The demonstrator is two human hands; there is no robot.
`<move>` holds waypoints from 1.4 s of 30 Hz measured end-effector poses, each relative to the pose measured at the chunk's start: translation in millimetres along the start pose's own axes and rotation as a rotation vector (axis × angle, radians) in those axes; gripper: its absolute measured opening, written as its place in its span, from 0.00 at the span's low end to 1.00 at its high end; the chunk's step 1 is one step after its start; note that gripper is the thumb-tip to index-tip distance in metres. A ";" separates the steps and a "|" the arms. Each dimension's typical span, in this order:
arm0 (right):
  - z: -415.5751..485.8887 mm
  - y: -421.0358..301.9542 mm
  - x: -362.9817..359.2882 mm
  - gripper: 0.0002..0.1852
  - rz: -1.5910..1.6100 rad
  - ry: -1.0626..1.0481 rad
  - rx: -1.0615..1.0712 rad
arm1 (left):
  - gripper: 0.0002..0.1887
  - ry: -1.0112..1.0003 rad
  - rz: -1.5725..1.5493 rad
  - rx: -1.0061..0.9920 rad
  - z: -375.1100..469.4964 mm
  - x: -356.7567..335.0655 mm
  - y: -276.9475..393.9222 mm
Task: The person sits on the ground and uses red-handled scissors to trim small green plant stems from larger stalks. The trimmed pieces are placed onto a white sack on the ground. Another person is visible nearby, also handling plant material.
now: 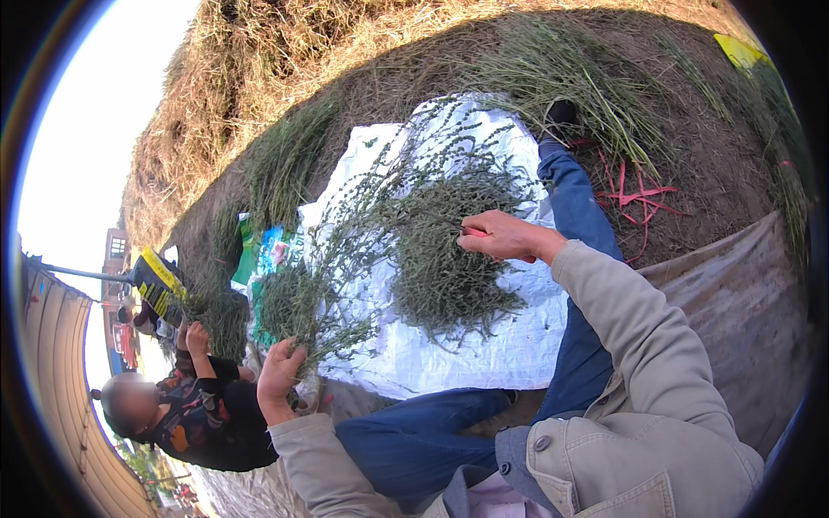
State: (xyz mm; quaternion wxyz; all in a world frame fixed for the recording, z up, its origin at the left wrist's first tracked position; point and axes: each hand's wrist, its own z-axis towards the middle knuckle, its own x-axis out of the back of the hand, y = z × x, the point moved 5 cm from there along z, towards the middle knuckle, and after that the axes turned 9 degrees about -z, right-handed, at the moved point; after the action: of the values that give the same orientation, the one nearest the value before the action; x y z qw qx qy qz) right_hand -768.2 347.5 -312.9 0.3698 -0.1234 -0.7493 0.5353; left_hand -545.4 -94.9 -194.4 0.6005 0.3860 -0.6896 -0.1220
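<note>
My left hand (282, 372) grips the lower ends of a bunch of long green plant stems (363, 220), which fan up and to the right over a white woven plastic sheet (414, 369). In my right hand (495, 236) is a tool with a red handle (475, 232); its thin dark metal part points left into the stems, and its kind cannot be told. Below that tool lies a heap of cut green sprigs (447, 278) on the sheet, between my legs.
A co-worker (207, 414) sits at the left, holding plants. Uncut stalks (570, 78) lie at the top right beside my foot, near pink plastic ties (638, 194). A green printed sack (247, 252) and more stalks (285, 162) are left of the sheet. Dry straw (259, 71) is piled behind.
</note>
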 end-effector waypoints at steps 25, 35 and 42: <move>0.7 24.2 -35.3 0.23 0.578 0.236 -0.212 | 0.07 -0.014 -0.438 0.259 -14.8 -8.7 19.4; 3.0 25.7 -45.0 0.23 0.462 0.232 -0.205 | 0.06 0.012 -0.438 0.263 -25.4 -0.1 8.8; -23.1 37.7 -103.9 0.22 0.611 0.074 -0.294 | 0.04 0.005 -0.478 0.258 -26.9 5.1 -1.2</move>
State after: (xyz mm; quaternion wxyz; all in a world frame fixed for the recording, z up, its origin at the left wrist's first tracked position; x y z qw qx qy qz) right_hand -687.9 318.5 -387.0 0.1974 -0.4135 -0.7330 0.5027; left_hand -520.0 -91.2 -184.7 0.5020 0.6115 -0.5874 -0.1703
